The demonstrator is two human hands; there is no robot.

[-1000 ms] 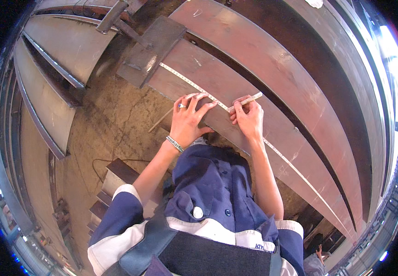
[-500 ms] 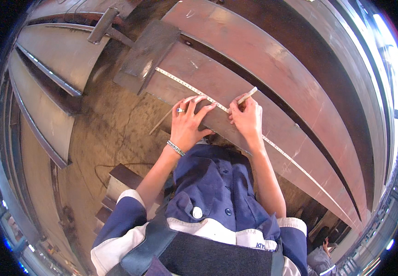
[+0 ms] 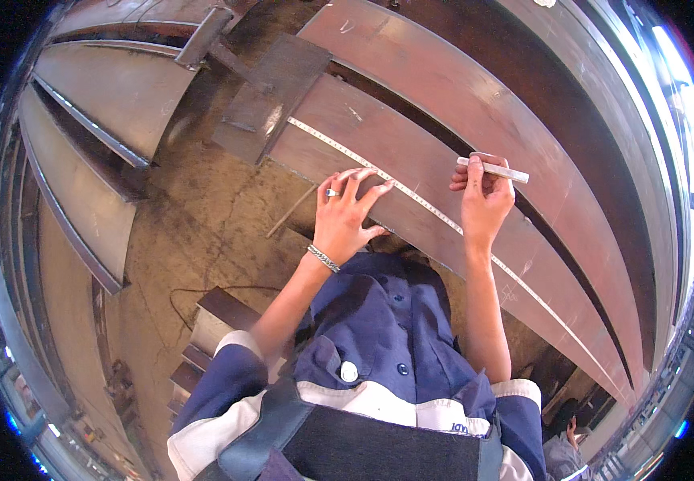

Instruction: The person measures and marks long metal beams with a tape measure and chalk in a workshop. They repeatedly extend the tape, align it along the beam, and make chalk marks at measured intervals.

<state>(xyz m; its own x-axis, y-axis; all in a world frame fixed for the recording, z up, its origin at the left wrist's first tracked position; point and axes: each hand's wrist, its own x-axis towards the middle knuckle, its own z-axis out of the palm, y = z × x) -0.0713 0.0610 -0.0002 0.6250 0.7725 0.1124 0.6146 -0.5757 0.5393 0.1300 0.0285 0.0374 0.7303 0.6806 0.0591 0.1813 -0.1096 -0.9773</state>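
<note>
A pale measuring tape (image 3: 339, 149) lies stretched along the brown steel beam (image 3: 411, 156) in front of me. My left hand (image 3: 347, 220) rests at the beam's near edge with its fingers spread, the fingertips on or just beside the tape. It wears a ring and a chain bracelet. My right hand (image 3: 487, 200) is closed on a whitish chalk stick (image 3: 509, 171), over the beam farther to the right. The stick points to the right. My right wrist and forearm cover a stretch of the tape.
A dark steel plate (image 3: 279, 80) adjoins the beam's left end. A second beam (image 3: 475, 104) lies beyond a dark gap. Curved steel sections (image 3: 114, 96) stand at left, and steel blocks (image 3: 222, 313) at lower left. Another person's hand (image 3: 572, 429) shows at lower right.
My right hand has moved right with the chalk stick, away from my left hand, and the stick has turned from slanting upward to nearly level. My left hand keeps its place by the tape.
</note>
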